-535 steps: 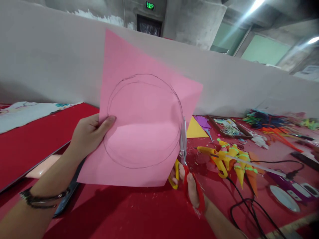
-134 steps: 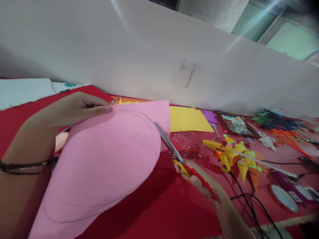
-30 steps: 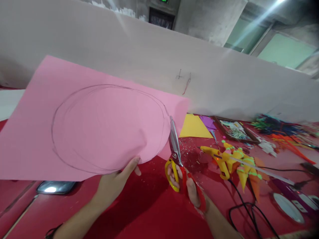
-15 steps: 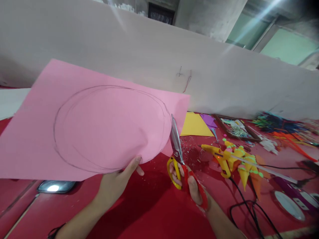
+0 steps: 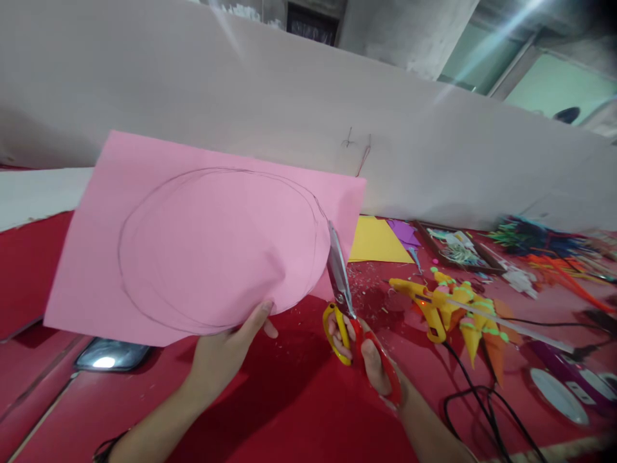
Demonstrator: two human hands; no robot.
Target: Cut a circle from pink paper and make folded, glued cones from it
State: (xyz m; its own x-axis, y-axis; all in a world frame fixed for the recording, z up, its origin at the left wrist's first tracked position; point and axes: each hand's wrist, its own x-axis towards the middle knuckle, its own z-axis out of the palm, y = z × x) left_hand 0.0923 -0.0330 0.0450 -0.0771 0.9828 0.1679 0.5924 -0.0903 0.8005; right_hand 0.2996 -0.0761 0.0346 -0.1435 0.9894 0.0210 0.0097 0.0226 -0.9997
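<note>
My right hand is curled through the handles of the long steel scissors with one yellow and one red plastic loop; the loops stand apart, but how far the blades are parted I can't tell. My left hand is closed in a pinch on the large sheet of pink paper, thumb on the face, other fingers mostly hidden behind.

To do this well, I reckon the left hand should do the steering: feed the curve round and let the blades face the same way. Short, smooth bites ought to suit this bend better than long snips. I'd follow the outer of the doubled strokes, and keep that left thumb clear of the blades, which sit up and to the right of it.

And the sheet itself: it's held up off the red worktop, above and mostly left of my left hand, reaching right to the blades. It's plain, matt-looking, fairly smooth, with a soft dent just above my thumb. A dark pencilled oval outline fills most of it, doubled in places. The lower edge near my thumb follows that curve round to the scissors; the corners above and left are uncut.
</note>
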